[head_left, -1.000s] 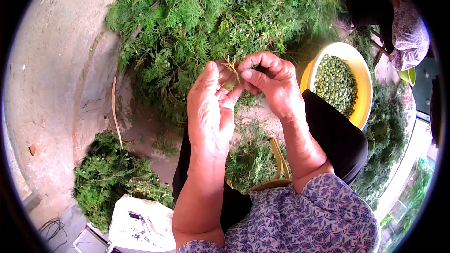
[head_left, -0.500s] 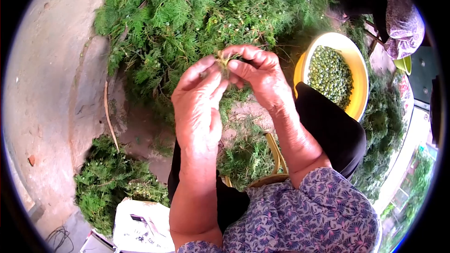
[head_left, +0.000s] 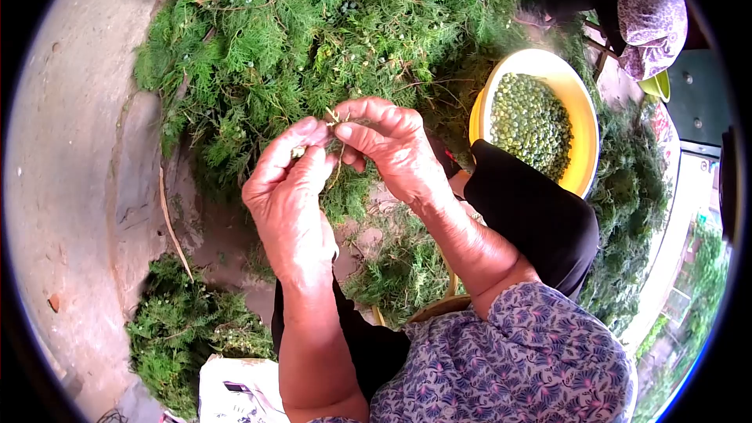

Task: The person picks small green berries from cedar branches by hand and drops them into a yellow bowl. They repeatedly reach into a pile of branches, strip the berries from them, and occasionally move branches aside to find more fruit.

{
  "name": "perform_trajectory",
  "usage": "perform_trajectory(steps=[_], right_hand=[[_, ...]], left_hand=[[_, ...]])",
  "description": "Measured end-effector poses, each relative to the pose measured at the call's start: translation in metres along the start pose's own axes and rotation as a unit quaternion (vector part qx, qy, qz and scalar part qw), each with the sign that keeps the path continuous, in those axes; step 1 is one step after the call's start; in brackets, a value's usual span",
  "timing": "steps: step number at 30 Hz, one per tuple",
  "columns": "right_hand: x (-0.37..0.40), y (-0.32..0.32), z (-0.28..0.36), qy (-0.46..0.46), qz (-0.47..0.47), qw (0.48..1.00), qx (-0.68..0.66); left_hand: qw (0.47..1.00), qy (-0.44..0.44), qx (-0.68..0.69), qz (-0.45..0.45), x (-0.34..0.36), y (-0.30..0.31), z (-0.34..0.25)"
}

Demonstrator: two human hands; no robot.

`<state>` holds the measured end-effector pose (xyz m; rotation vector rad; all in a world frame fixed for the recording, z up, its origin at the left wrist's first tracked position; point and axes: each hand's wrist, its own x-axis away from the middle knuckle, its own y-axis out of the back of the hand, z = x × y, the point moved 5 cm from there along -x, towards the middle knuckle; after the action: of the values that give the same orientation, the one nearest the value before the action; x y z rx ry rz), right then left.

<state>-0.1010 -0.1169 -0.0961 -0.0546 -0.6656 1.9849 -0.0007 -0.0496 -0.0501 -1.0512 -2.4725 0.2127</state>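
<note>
Both hands meet above the edge of a big pile of green conifer branches point(head_left: 313, 31). My right hand point(head_left: 395, 149) is closed, pinching a small conifer sprig point(head_left: 335, 119) between thumb and forefinger. Close against it, my left hand point(head_left: 294, 204) is closed too, its thumb and fingertips pressed together. A small pale green cone point(head_left: 298, 152) shows between those left fingers, partly covered. To the right of my right hand stands a yellow bucket point(head_left: 583, 153) with many small green cones point(head_left: 529, 121) in it.
Below my hands, more cut sprigs point(head_left: 407, 274) lie between my legs, beside a yellowish curved frame. A smaller branch heap point(head_left: 188, 321) and a white bag point(head_left: 235, 388) are at lower left. Another person point(head_left: 646, 12) in patterned clothing sits at upper right, near a yellow-green container point(head_left: 656, 86).
The whole view has shifted slightly, and my hands appear farther left and a little lower. The sprig stays pinched between the fingers, now seen more clearly.
</note>
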Motion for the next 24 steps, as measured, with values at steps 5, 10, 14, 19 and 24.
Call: perform_trajectory(steps=[5, 10, 14, 19, 24], right_hand=[[-0.004, 0.009, -0.031, -0.058, 0.054, 0.993, 0.093], [0.014, 0.000, -0.099, -0.012, 0.340, 0.879, 0.333], [0.003, 0.001, -0.090, -0.049, 0.159, 0.953, 0.252], [0.005, -0.017, -0.055, -0.191, 0.026, 0.952, -0.237], [0.008, -0.019, -0.047, -0.276, -0.023, 0.925, -0.260]], left_hand=[[0.999, 0.015, 0.031, -0.024, -0.007, 0.016, -0.007], [0.997, 0.060, 0.039, -0.015, -0.006, 0.013, -0.005], [0.998, 0.054, -0.005, -0.018, -0.006, 0.015, -0.003], [0.996, 0.041, -0.055, 0.064, 0.000, -0.004, 0.000], [0.990, 0.041, -0.094, 0.099, 0.002, -0.015, 0.008]])
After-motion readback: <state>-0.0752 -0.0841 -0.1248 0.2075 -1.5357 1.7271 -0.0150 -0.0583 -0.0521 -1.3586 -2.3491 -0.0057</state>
